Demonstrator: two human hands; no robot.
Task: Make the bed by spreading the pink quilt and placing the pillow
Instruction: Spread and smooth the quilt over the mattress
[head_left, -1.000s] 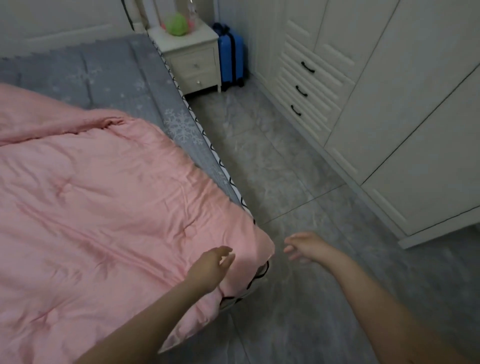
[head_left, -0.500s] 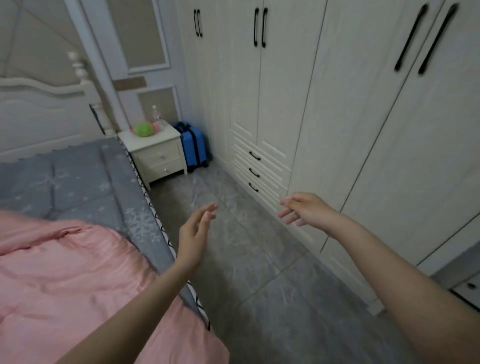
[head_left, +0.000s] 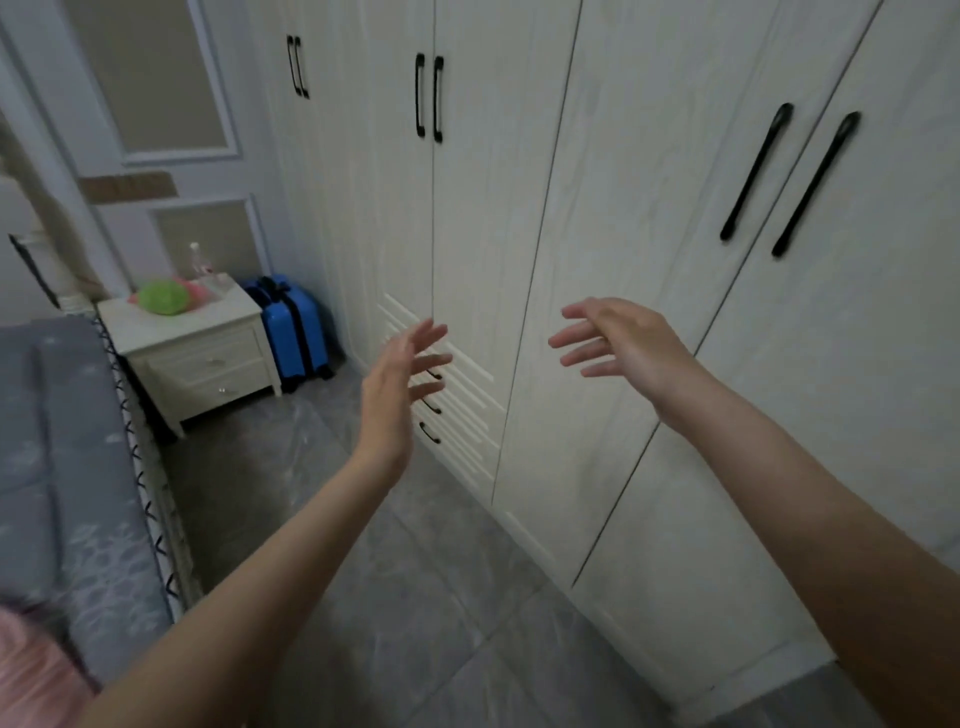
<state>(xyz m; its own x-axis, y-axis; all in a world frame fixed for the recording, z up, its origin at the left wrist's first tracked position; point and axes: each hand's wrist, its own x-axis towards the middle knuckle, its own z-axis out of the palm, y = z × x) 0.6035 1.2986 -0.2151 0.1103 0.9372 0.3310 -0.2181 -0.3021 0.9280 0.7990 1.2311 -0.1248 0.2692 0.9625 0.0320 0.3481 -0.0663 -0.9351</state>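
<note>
Reaching forward at chest height, the left hand (head_left: 397, 382) and the right hand (head_left: 618, 345) hang in the air in front of the white wardrobe (head_left: 597, 260), both with fingers spread and straight, holding nothing and touching nothing. The two hands are apart, palms roughly turned toward each other. Only a small corner of the pink quilt (head_left: 36, 670) shows, at the lower left edge of the view, lying on the bed (head_left: 67, 467) with its grey snowflake-patterned sheet; it is well away from both hands. No pillow can be made out in this view. Beyond the bed stands a small white nightstand (head_left: 200, 353) carrying a green round object (head_left: 163, 297) and a clear bottle (head_left: 196, 260). A blue suitcase (head_left: 293, 330) stands between the nightstand and the wardrobe on the grey tiled floor (head_left: 415, 597).
</note>
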